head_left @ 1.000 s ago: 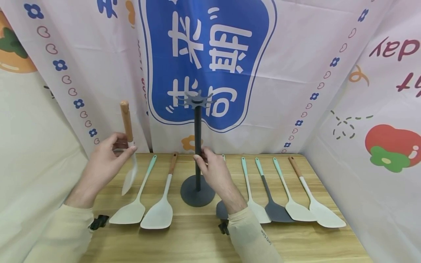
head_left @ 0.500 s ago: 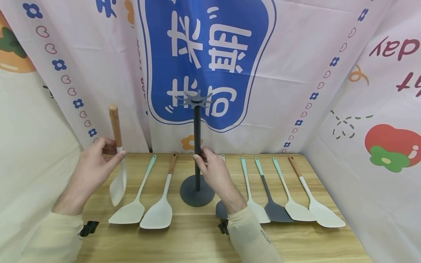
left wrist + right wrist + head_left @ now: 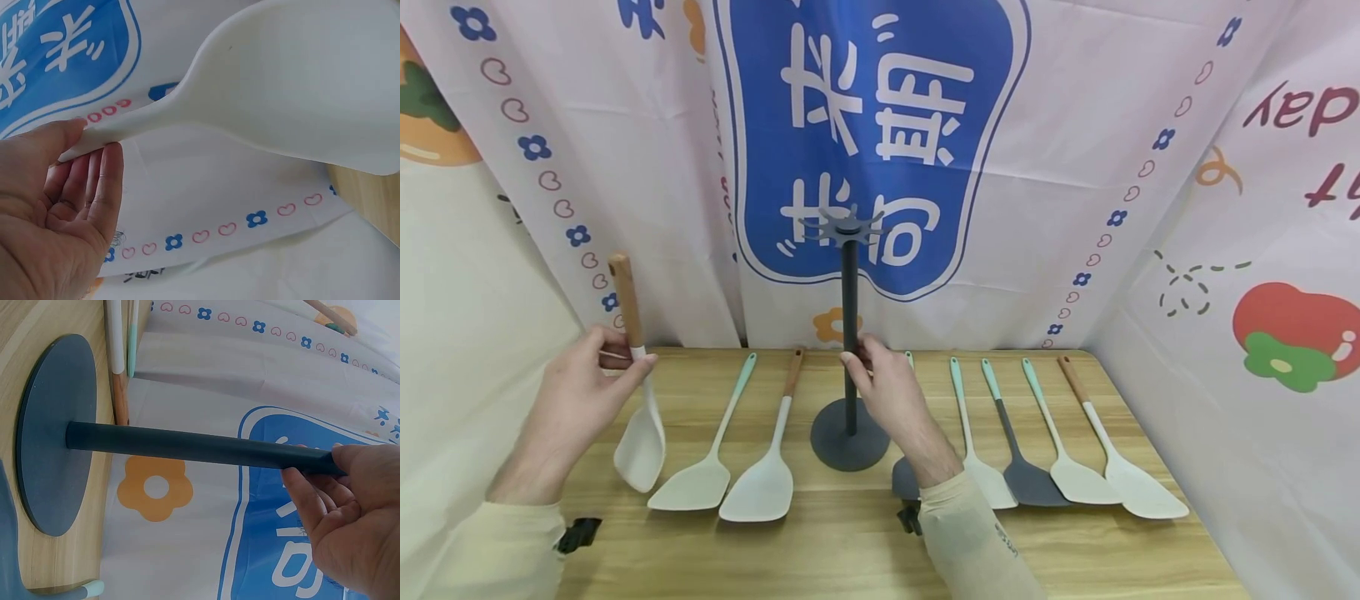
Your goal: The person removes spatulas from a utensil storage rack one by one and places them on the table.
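At the table's left side, my left hand (image 3: 580, 392) pinches the white neck of a wooden-handled spatula (image 3: 643, 454), just under the wood. The spatula stands nearly upright, handle up, its blade low over the tabletop. In the left wrist view, thumb and fingers press on the white shaft below the wide blade (image 3: 300, 81). My right hand (image 3: 891, 387) grips the dark post of a utensil stand (image 3: 850, 308) between thumb and fingers. This stand has a round base (image 3: 56, 437) on the table and a ring of hooks at its top, with nothing hanging there.
Left of the stand lie a mint-handled spatula (image 3: 703, 479) and a wooden-handled spatula (image 3: 763, 483). Several more lie to its right, including a dark-bladed spatula (image 3: 1026, 479) and a wooden-handled white spatula (image 3: 1142, 483). Printed cloth (image 3: 1060, 208) hangs behind the wooden table (image 3: 820, 558).
My left hand has moved left and toward me with the wooden-handled spatula, whose blade has turned to show its broad face. My right hand has stayed on the stand's post.
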`<state>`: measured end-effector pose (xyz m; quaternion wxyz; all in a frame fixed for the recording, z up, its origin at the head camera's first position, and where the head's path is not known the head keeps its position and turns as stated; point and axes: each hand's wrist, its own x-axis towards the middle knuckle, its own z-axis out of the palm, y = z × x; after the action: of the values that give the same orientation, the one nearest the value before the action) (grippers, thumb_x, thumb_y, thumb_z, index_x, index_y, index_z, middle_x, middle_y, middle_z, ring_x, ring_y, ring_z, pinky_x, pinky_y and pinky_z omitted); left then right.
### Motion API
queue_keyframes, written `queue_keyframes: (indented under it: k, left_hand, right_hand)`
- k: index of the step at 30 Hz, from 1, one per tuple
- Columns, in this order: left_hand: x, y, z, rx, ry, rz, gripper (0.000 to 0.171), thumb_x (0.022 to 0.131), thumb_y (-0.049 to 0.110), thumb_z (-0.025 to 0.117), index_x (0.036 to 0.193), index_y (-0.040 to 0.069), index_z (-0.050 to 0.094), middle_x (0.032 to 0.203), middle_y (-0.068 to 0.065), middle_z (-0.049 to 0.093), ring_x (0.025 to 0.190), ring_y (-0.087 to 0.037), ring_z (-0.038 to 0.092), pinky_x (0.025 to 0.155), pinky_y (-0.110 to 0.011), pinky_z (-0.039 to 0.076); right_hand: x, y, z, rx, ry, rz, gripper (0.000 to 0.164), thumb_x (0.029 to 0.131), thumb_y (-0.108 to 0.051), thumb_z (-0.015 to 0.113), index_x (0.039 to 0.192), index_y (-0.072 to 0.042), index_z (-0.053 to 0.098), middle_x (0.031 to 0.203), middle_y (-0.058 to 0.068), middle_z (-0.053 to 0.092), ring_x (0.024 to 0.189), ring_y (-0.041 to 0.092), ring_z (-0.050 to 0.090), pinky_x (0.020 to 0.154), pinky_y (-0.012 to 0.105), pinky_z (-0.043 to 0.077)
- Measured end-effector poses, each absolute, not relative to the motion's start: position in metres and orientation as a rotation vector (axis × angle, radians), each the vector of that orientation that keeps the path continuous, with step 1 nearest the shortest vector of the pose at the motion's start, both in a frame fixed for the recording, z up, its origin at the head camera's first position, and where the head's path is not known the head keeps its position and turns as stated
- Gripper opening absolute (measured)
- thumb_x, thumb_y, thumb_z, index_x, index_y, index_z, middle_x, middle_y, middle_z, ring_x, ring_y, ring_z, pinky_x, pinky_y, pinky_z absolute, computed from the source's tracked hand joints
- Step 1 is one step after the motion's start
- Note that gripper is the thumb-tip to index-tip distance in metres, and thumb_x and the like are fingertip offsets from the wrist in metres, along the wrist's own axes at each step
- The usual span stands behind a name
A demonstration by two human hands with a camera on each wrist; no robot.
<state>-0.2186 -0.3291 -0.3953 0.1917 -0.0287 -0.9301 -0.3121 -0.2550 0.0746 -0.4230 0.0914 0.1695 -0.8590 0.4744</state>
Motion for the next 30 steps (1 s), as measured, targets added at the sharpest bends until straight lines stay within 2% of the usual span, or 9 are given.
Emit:
queue_keyframes:
  k: [2, 6, 9, 14, 23, 30]
  left_hand:
    - [-0.218, -0.332, -0.397, -0.067, -2.619, -0.861, 0.037, 0.114, 0.024, 0.077, 0.131, -0.006, 0.064, 0.128, -0.035, 0.075, 0.104, -0.030, 0.074, 0.071, -0.002, 0.045]
    - [-0.218, -0.339, -0.403, -0.064, -2.635, -0.852, 0.036, 0.115, 0.022, 0.076, 0.131, -0.007, 0.063, 0.126, -0.037, 0.074, 0.107, -0.050, 0.080, 0.068, -0.005, 0.048]
    - [-0.218, -0.343, -0.408, -0.067, -2.664, -0.856, 0.036, 0.115, 0.020, 0.075, 0.132, -0.008, 0.061, 0.125, -0.038, 0.073, 0.108, -0.057, 0.081, 0.064, -0.011, 0.054]
    - [-0.220, -0.351, -0.417, -0.030, -2.742, -0.822, 0.036, 0.115, 0.021, 0.073, 0.132, -0.008, 0.061, 0.124, -0.037, 0.075, 0.102, -0.051, 0.082, 0.061, -0.022, 0.056]
    - [-0.232, -0.359, -0.432, -0.033, -2.787, -0.765, 0.035, 0.113, 0.023, 0.075, 0.128, -0.007, 0.063, 0.120, -0.037, 0.078, 0.104, -0.053, 0.083, 0.069, -0.028, 0.053]
    - [-0.245, -0.362, -0.439, -0.011, -2.833, -0.736, 0.037, 0.112, 0.025, 0.077, 0.125, -0.006, 0.063, 0.117, -0.034, 0.077, 0.098, -0.044, 0.078, 0.070, -0.030, 0.052]
  right_hand:
    - [-0.255, 0.075, -0.423, 0.502, -2.554, 1.409, 0.035, 0.122, -0.027, 0.066, 0.147, -0.003, 0.072, 0.139, 0.021, 0.085, 0.131, 0.040, 0.085, 0.106, 0.054, 0.073]
    - [-0.255, 0.075, -0.423, 0.499, -2.556, 1.411, 0.036, 0.122, -0.027, 0.066, 0.147, -0.003, 0.072, 0.139, 0.021, 0.085, 0.131, 0.040, 0.085, 0.106, 0.054, 0.073]
    - [-0.255, 0.075, -0.423, 0.497, -2.557, 1.407, 0.035, 0.122, -0.027, 0.066, 0.147, -0.003, 0.072, 0.139, 0.021, 0.085, 0.131, 0.040, 0.085, 0.106, 0.054, 0.073]
    - [-0.255, 0.075, -0.423, 0.498, -2.557, 1.402, 0.035, 0.122, -0.027, 0.066, 0.146, -0.003, 0.072, 0.138, 0.021, 0.085, 0.131, 0.040, 0.085, 0.106, 0.054, 0.073]
    - [-0.255, 0.074, -0.423, 0.492, -2.560, 1.408, 0.033, 0.121, -0.025, 0.067, 0.145, -0.004, 0.072, 0.139, 0.021, 0.085, 0.131, 0.040, 0.084, 0.107, 0.055, 0.072]
    - [-0.254, 0.074, -0.421, 0.496, -2.560, 1.405, 0.030, 0.121, -0.024, 0.067, 0.143, -0.004, 0.073, 0.138, 0.020, 0.086, 0.131, 0.040, 0.084, 0.106, 0.056, 0.073]
